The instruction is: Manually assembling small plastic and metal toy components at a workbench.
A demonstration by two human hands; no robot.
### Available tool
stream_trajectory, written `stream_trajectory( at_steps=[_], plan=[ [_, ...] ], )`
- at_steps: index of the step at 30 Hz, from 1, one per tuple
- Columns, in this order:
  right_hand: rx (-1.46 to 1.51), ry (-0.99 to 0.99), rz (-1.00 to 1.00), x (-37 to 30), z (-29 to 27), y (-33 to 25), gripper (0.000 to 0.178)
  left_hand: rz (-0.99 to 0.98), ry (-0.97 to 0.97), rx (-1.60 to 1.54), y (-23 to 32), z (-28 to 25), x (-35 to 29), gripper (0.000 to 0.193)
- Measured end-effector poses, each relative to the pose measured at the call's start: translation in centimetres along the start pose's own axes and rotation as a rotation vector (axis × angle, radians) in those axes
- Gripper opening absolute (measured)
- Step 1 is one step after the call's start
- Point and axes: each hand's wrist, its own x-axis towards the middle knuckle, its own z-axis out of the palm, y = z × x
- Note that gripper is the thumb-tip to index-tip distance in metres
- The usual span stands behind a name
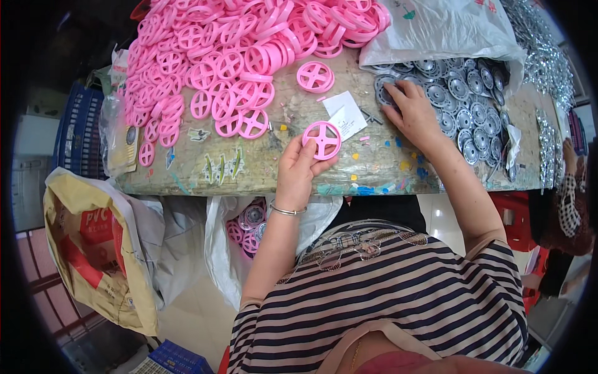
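Observation:
In my left hand (299, 168) is a pink plastic wheel rim (325, 148) with cross-shaped spokes, gripped between thumb and fingers above the table's near edge. My right hand (412, 112) reaches to the left edge of a pile of grey hubcap-like discs (464, 100), its fingertips on one grey disc (386, 90). Whether those fingers have closed on the disc is hard to make out. A big heap of pink wheel rims (218, 56) covers the far left of the table, and a couple of stacked pink rims (314, 76) lie apart from it, near the middle.
The worn table (293, 177) carries a white paper slip (346, 118) and coloured scraps. A plastic bag (442, 31) partly covers the discs; silver tinsel (548, 75) hangs at right. Below stand a white sack (218, 268) with pink-and-grey wheels and a yellow-brown sack (93, 249).

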Motion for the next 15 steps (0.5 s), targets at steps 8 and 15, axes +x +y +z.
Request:
stream_trajectory(
  at_steps=[8,15],
  plan=[
    [1.013,-0.218,0.567,2.7,-1.9,-8.2,0.026,0.082,-0.041,-0.030,-0.5,-1.0,-0.5,0.033],
    [0.730,-0.181,0.203,0.8,-0.1,-11.0,0.032,0.107,-0.152,0.002,-0.5,-0.4,-0.5,0.038]
  ],
)
